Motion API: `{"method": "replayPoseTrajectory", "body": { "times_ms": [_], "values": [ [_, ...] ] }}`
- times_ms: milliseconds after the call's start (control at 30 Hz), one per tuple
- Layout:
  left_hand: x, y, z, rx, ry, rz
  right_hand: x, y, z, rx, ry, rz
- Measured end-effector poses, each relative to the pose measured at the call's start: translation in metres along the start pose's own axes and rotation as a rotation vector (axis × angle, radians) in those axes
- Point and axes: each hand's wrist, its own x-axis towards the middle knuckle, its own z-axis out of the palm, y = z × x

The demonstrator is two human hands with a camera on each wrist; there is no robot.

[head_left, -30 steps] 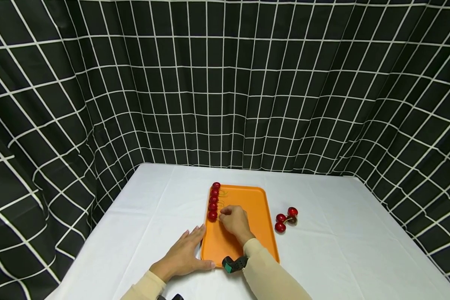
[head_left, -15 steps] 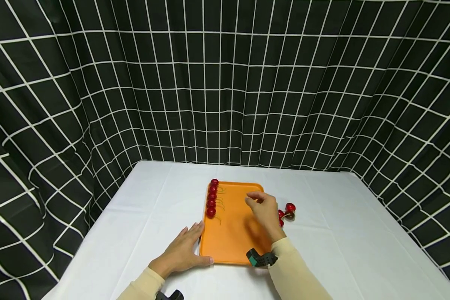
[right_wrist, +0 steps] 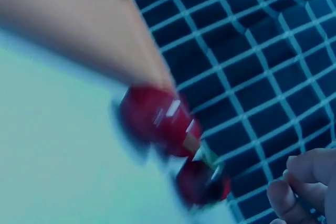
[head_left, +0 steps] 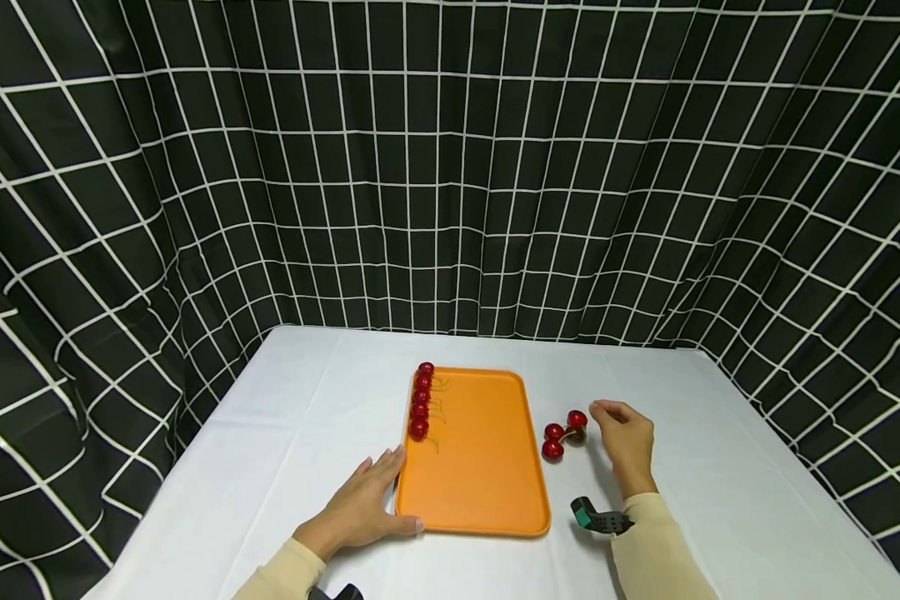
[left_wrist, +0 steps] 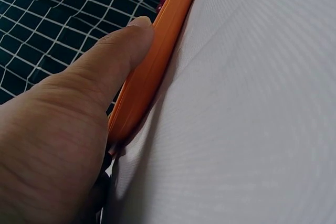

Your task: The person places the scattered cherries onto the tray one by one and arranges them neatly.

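My left hand (head_left: pixel 360 510) lies with straight fingers along the lower left corner of the orange tray (head_left: pixel 480 500). In the left wrist view its thumb (left_wrist: pixel 113 59) rests against the tray's rim (left_wrist: pixel 157 61). Several red cherries (head_left: pixel 419 409) stand in a column along the tray's left edge, stems toward the right. To the right of the tray, a loose group of cherries (head_left: pixel 553 449) sits on the white cloth. Just right of them hovers my right hand (head_left: pixel 626 442), fingers loosely bent and nothing visible between them. Those cherries (right_wrist: pixel 152 111) look blurred in the right wrist view.
A white cloth (head_left: pixel 300 450) covers the table. Black curtain with a white grid (head_left: pixel 457 183) surrounds its back and sides. Each wrist wears a black device; the right one (head_left: pixel 600 518) has a green patch.
My right hand has left the lowest cherry in the column and moved right, across the tray, past the loose cherries. That cherry's stem is now in sight. My left hand stays put.
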Motion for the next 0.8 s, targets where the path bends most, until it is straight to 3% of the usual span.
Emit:
{"method": "replayPoseTrajectory", "body": {
  "times_ms": [133,267,533,800],
  "values": [
    [0.000,0.000,0.003,-0.004,-0.007,0.007,0.002,0.024,-0.007,-0.099,-0.003,0.041],
    [0.000,-0.001,0.003,-0.002,-0.003,0.008,0.004,0.035,-0.005,-0.126,-0.021,0.057],
    [-0.002,-0.002,0.000,0.001,0.006,0.011,0.002,0.036,0.005,-0.218,-0.084,0.005],
    [0.000,-0.002,0.001,0.006,0.003,0.012,0.004,0.039,0.005,-0.269,-0.086,-0.022]
  ]
}}
